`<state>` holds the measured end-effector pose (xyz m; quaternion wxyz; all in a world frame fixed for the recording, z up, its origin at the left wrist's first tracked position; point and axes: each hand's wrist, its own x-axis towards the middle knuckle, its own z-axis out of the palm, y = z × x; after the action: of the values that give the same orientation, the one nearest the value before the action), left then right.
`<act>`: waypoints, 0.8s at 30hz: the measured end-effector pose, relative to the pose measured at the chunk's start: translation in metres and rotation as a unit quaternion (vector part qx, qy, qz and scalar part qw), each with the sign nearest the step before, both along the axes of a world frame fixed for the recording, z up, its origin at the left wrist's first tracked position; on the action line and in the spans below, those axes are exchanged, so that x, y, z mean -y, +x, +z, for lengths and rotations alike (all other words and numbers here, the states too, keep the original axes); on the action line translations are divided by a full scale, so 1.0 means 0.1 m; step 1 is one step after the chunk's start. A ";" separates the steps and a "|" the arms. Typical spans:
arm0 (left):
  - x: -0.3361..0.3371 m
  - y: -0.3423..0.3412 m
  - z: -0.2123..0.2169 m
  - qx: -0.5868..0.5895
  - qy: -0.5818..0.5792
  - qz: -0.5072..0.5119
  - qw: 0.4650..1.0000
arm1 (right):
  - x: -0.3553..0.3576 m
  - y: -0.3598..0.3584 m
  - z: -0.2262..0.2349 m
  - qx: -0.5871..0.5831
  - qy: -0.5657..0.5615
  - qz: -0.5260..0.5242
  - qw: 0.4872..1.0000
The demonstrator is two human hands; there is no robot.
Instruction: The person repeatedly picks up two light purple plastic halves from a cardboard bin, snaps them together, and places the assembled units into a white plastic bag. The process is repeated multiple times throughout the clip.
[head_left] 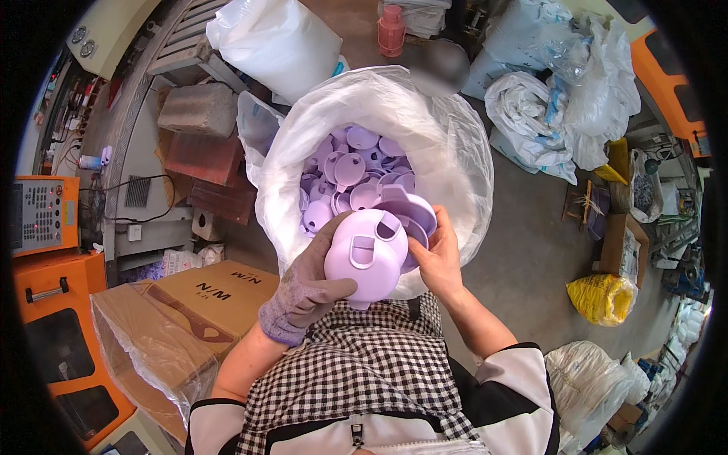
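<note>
My left hand (311,284), in a grey-purple glove, is closed on a lilac plastic lid (362,279) with an oval opening and a raised tab facing up. My bare right hand (440,258) grips more lilac lids (417,208), rounded and hollow, right beside the first; how many it holds is partly hidden. The two hands' pieces touch or overlap in front of my checked apron. Just beyond them is a sack lined with white plastic (447,129), and a heap of similar lilac lids (349,168) lies inside it.
A brown cardboard box (250,292) with a plastic liner stands at my left, near an orange machine (72,280). Concrete blocks (199,106) sit at the far left. White bags (277,45) and a red thermos (391,32) are beyond the sack; a yellow sack (601,299) lies right.
</note>
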<state>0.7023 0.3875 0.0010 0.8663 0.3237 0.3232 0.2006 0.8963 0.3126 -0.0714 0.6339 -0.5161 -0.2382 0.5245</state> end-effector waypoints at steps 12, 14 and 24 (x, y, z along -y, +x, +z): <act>-0.04 0.03 0.08 0.021 -0.057 0.075 0.995 | -0.01 -0.04 -0.11 -0.186 -0.069 0.012 0.980; -0.04 0.01 0.08 0.032 -0.053 0.068 0.996 | -0.02 -0.01 -0.10 -0.202 -0.071 -0.002 0.977; -0.04 -0.03 0.09 0.066 -0.049 0.066 0.994 | -0.01 0.08 -0.31 -0.146 -0.076 -0.038 0.986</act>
<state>0.6993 0.3917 0.0102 0.8853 0.2447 0.2956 0.2625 0.9047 0.3135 -0.1022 0.6401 -0.4894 -0.0827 0.5865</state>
